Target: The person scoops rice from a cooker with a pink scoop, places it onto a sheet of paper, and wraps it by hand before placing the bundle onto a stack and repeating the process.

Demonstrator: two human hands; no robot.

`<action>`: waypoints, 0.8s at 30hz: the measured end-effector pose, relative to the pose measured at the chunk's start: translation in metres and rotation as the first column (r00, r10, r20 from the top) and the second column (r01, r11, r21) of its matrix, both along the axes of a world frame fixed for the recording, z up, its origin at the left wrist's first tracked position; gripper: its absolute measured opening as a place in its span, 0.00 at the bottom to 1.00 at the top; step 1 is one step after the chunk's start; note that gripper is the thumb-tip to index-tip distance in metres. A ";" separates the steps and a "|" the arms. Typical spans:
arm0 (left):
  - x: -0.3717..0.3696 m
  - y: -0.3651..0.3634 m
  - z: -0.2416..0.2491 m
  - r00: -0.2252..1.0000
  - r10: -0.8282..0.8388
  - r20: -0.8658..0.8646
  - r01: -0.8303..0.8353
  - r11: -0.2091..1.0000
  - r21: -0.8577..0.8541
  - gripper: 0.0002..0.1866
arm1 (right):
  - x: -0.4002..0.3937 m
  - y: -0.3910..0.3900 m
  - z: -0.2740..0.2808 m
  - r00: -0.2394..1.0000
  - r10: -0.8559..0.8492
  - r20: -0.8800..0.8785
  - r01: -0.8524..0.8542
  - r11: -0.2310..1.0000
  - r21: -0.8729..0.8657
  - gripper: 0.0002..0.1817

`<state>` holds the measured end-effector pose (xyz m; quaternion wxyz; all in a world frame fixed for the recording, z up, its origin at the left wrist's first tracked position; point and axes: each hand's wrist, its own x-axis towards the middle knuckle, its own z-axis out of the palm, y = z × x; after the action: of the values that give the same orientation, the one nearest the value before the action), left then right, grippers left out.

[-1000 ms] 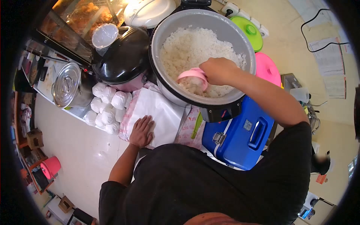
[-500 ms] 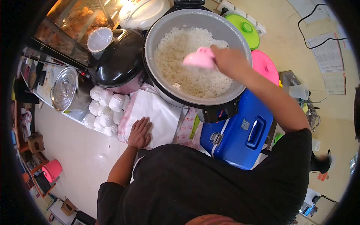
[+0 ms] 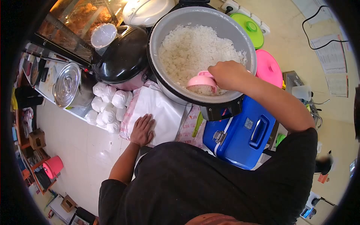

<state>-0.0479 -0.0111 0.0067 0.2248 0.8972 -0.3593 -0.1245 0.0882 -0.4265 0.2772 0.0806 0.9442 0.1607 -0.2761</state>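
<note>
A pink plastic scoop (image 3: 200, 80) is in my right hand (image 3: 230, 76), closed around its handle. The scoop's mouth is down in the cooked rice (image 3: 198, 47), near the front wall of the big rice cooker pot (image 3: 157, 30), and rice shows at its opening. My left hand (image 3: 141, 131) lies flat, fingers apart, on a stack of white wrapping paper sheets (image 3: 159, 112) in front of the cooker. Several round white wrapped bundles (image 3: 108, 107) are piled left of the paper; their contents are hidden.
A blue cooler box (image 3: 240, 135) stands right of the paper, below pink (image 3: 268, 69) and green (image 3: 249, 28) lids. A black-lidded cooker (image 3: 122, 56) and a steel pot (image 3: 71, 88) stand at the left. Behind them is a lit glass food case (image 3: 80, 26).
My right hand has brought the pink scoop down and toward me, from above the middle of the rice into the rice by the pot's front wall. My left hand stays on the paper.
</note>
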 end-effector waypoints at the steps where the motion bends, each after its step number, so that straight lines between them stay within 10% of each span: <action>1: 0.000 0.000 -0.001 1.000 -0.001 0.003 0.001 1.000 -0.004 0.33 | -0.002 -0.003 0.004 1.000 -0.006 -0.007 0.007 0.999 0.034 0.11; 11: 0.001 0.000 -0.003 1.000 0.004 -0.011 -0.003 1.000 0.012 0.33 | -0.012 -0.018 0.047 0.997 -0.074 0.001 0.074 0.995 0.060 0.13; 17: 0.000 0.002 -0.006 1.000 0.000 0.001 0.000 1.000 0.014 0.32 | 0.010 -0.061 0.032 0.943 -0.066 -0.327 0.233 0.832 0.503 0.23; 20: -0.002 0.001 -0.003 1.000 0.005 0.024 -0.004 1.000 -0.014 0.32 | -0.029 -0.046 0.039 0.962 -0.201 -0.182 0.269 0.619 0.738 0.30; 24: -0.003 0.001 -0.005 1.000 -0.009 0.029 0.008 1.000 0.017 0.33 | -0.100 0.021 0.060 0.631 -0.497 -0.595 0.716 0.079 0.694 0.11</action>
<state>-0.0508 -0.0099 0.0019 0.2117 0.8991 -0.3653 -0.1156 -0.0120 -0.4051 0.3375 -0.5784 0.7688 -0.1208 -0.2448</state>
